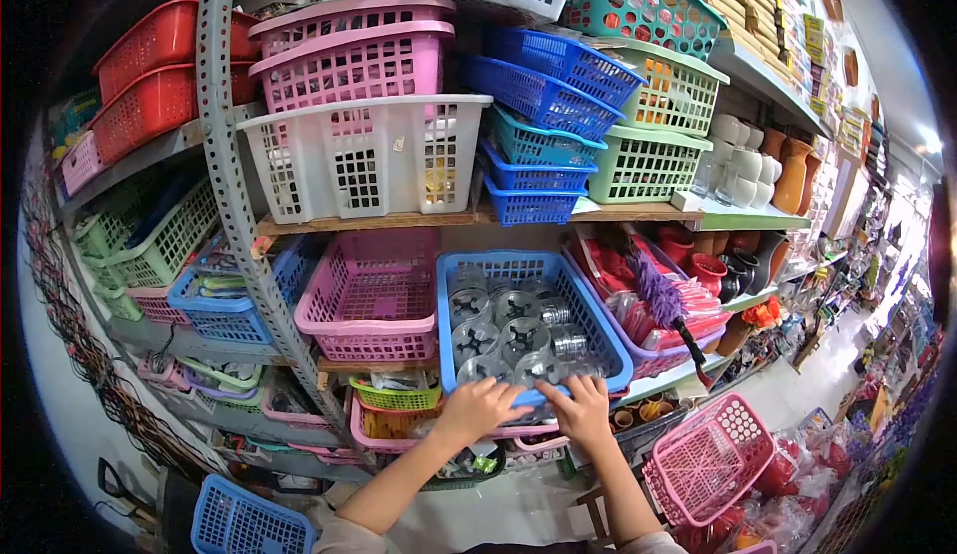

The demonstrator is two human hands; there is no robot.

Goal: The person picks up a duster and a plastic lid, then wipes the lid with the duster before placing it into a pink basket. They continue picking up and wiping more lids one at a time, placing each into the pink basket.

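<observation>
A blue plastic basket (pixel 445 320) sits on the middle shelf and juts out towards me. Several clear round containers (pixel 524 339) fill it, some with dark star-shaped pieces showing inside, others lying on their sides. My left hand (pixel 482 408) is on the basket's front rim, fingers curled over the edge. On the same rim, just to the right, my right hand (pixel 581 411) grips with its fingers bent over. Both thumbs point inwards, towards each other. The undersides of the hands' grip are hidden.
A pink basket (pixel 367 323) stands left of the blue one; a purple basket (pixel 666 357) with packets and a purple duster (pixel 653 290) is on the right. Stacked baskets crowd the upper shelf. A metal post (pixel 234 170) rises at left. Another pink basket (pixel 703 464) sits low right.
</observation>
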